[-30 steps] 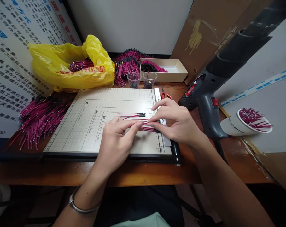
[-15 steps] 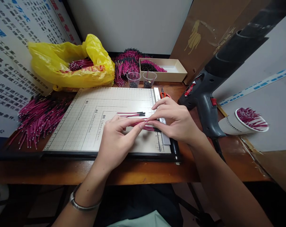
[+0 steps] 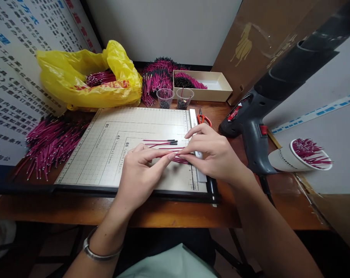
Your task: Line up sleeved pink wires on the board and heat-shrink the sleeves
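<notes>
My left hand [image 3: 142, 170] pinches a thin magenta wire between thumb and forefinger over the paper cutter board [image 3: 105, 162]. Fingertip to fingertip with it, my right hand [image 3: 211, 152] is closed in a pinch at the wire's end; the small part between the tips is mostly hidden. Just behind the hands, several magenta wires with black sleeves [image 3: 170, 142] lie on the board. More wires [image 3: 182, 160] lie under my fingers, partly covered.
A yellow bag [image 3: 88, 92] of wires, a wire pile [image 3: 53, 150], two clear cups [image 3: 164, 98] and a shallow box [image 3: 221, 90] surround the board. Orange-handled pliers [image 3: 204, 119], a heat gun [image 3: 251, 127] and a white cup [image 3: 284, 156] of wires stand to the right.
Both hands keep nearly the same pinch, fingertips still together. The view has shifted slightly, and my right hand sits a little lower and further left.
</notes>
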A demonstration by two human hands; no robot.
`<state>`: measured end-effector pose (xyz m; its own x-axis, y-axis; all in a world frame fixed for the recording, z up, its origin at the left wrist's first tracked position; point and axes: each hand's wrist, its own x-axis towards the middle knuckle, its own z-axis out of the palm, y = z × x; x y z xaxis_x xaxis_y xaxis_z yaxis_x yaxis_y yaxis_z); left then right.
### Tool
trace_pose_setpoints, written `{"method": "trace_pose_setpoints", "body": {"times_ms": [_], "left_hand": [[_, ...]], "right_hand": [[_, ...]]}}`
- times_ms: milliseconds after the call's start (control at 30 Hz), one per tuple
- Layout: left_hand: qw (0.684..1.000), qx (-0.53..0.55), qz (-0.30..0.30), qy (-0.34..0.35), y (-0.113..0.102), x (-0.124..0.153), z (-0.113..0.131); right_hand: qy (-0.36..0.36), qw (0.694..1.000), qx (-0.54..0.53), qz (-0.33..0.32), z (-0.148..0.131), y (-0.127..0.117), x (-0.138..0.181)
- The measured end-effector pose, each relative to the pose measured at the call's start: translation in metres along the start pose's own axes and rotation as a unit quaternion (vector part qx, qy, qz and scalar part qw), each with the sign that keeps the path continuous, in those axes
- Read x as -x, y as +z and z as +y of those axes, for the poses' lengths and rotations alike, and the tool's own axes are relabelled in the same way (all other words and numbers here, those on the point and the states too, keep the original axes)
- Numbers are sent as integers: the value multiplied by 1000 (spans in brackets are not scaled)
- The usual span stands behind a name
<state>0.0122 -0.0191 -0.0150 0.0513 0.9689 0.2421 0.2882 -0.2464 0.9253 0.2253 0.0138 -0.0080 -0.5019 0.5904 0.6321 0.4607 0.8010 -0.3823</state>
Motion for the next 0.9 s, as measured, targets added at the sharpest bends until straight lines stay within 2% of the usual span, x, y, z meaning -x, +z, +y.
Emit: {"method": "trace_pose_setpoints", "body": {"times_ms": [133,233,367,567,700,900], "left_hand": [[1000,8,12,-13,2,1,0],[1000,3,12,-4,1,2,0],[1000,-13,-10,16,0,-1,1],[998,-29,-40,29,1,-4,3],[998,-33,-36,28,2,-1,1],[999,-32,-13,22,2,1,2]], "right_hand": [[-18,1000,23,-9,-1,-3,0],[1,999,35,-23,-2,-5,1],[29,998,34,-41,-1,-6,3],[29,999,35,-26,1,-9,3],[22,999,8,-39,-1,-11,3],[-9,998,33,-50,-2,-10,3]]}}
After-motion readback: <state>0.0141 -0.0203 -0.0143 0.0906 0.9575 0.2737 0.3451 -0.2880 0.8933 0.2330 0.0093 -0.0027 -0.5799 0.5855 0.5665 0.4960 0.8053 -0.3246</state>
